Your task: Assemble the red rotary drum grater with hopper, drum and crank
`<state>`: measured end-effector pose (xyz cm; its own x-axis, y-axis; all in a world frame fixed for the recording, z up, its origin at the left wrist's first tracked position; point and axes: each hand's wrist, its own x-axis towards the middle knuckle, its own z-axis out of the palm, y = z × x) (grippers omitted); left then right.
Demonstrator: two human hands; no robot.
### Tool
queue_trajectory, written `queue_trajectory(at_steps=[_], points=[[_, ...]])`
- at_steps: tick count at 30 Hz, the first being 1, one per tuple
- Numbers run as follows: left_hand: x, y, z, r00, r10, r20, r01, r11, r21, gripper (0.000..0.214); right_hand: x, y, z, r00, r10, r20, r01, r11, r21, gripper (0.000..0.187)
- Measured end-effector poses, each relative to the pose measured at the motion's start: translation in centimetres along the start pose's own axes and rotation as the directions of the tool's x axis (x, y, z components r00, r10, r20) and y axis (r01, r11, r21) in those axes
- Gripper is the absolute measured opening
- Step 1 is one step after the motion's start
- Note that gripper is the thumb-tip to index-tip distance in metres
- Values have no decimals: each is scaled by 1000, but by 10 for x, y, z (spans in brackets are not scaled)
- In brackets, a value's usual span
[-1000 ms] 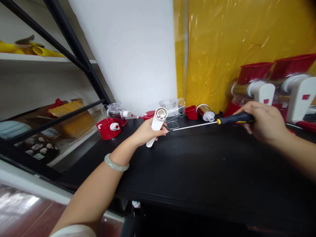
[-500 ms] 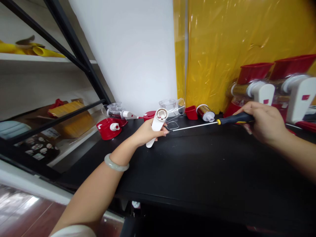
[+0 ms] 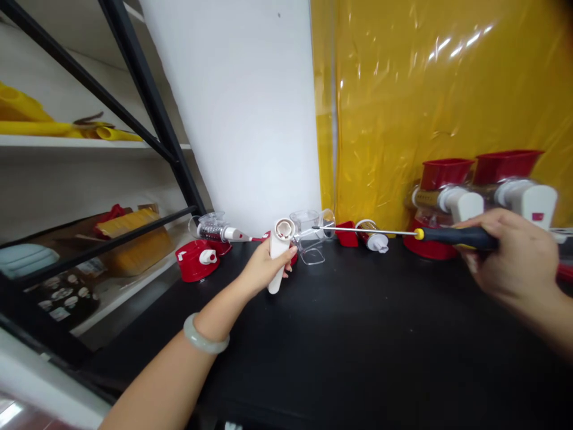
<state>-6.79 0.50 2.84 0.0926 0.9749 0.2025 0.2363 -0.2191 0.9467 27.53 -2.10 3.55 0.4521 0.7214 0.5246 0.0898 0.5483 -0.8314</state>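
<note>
My left hand point(image 3: 264, 263) is closed around a white crank handle point(image 3: 279, 254), whose round socket end faces up towards me. My right hand point(image 3: 514, 251) grips a screwdriver point(image 3: 461, 236) by its black and yellow handle. Its long thin shaft points left, and the tip stands a little to the right of the crank handle, apart from it. Behind the tip is a clear plastic grater housing point(image 3: 308, 224). A red hopper point(image 3: 347, 234) and a grater drum point(image 3: 372, 236) lie on the black table beyond the shaft.
To the left sit a red base point(image 3: 197, 261) and a clear grater part with a drum point(image 3: 213, 230). Two assembled rotary graters point(image 3: 447, 203) stand at the right. A black-framed shelf point(image 3: 174, 161) rises on the left, and a yellow plastic curtain point(image 3: 394, 119) hangs behind.
The screwdriver's tip has come away from my left fingertips, as my right hand has drawn back to the right. My left hand keeps its hold. The view has tilted upward.
</note>
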Motion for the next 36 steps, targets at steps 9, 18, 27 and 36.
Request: queue_trajectory(at_steps=[9,18,27,36], points=[[1,-16,9,991,123,48,-111,973,-203,46,-25,-3,0,976,-206,-72,199,976,-91,15],[0,-19,10,982,170,87,-157,978,-139,40,-27,11,-5,940,-330,81,339,930,-141,18],[-6,-13,14,991,120,65,-116,991,-63,39,-30,6,-2,944,-312,110,327,930,-168,21],[-8,-12,15,992,113,53,-109,991,-78,39,-31,4,-4,941,-326,89,337,922,-190,21]])
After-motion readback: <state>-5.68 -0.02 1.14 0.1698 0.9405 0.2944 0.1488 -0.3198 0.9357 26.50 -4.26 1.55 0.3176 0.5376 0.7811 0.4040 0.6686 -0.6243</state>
